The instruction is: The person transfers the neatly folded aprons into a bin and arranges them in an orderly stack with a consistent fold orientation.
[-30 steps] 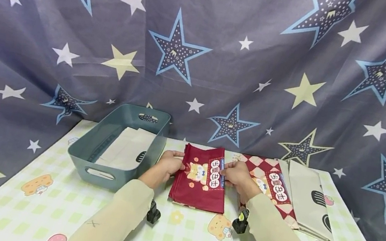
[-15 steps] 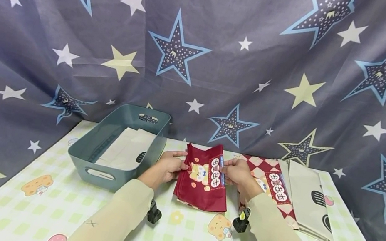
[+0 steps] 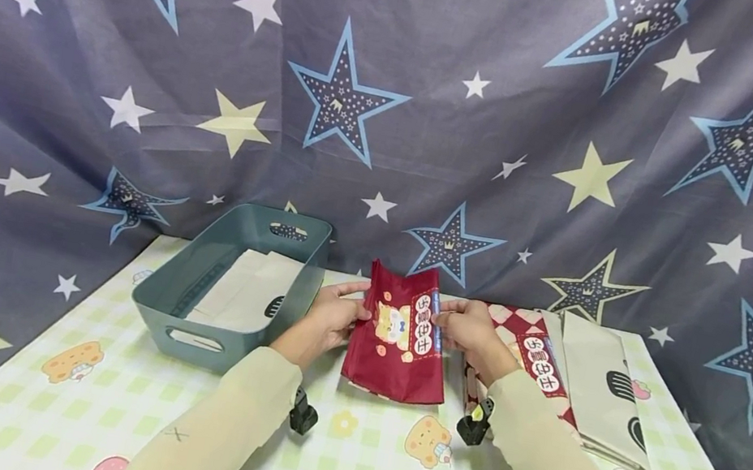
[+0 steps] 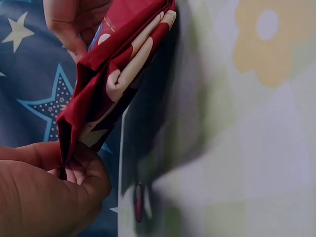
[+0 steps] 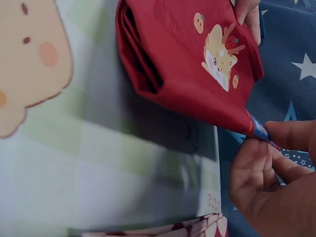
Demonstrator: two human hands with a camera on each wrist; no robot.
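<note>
Bag on the move: the folded red bag (image 3: 396, 345) has come up and tipped since a second ago, its far edge higher against the curtain (image 3: 390, 147); the bin (image 3: 232, 356), checked bag (image 3: 541, 364) and pale bag (image 3: 600, 385) lie as they did.
Left hand: this one (image 3: 336, 317) is clamped on the red bag's left edge, thumb on one side, fingers on the other.
Right hand: it (image 3: 474, 337) pinches the opposite edge, at the blue strip (image 5: 257, 127).
Red bag: slung tilted between both hands, layers folded beneath; the shadow on the table (image 3: 340, 467) suggests it hangs off the surface, though I can't vouch for its lowest corner.
Step in hand: a two-handed lift, I'd say, well begun.
Next move: it should call for both pinches firm and level, lest the inner folds sag loose.
Bin side: its wall stands just beside the left hand, a white folded piece (image 3: 250, 289) inside; any low move leftward would meet that wall.
Checked bag side: it lies partly under the right forearm (image 3: 547, 467), so a low drift rightward could brush it; the pale bag sits beyond.
Far edge: the table ends close behind the red bag, leaving little room before the curtain.
Near side: the most room is between the forearms.
</note>
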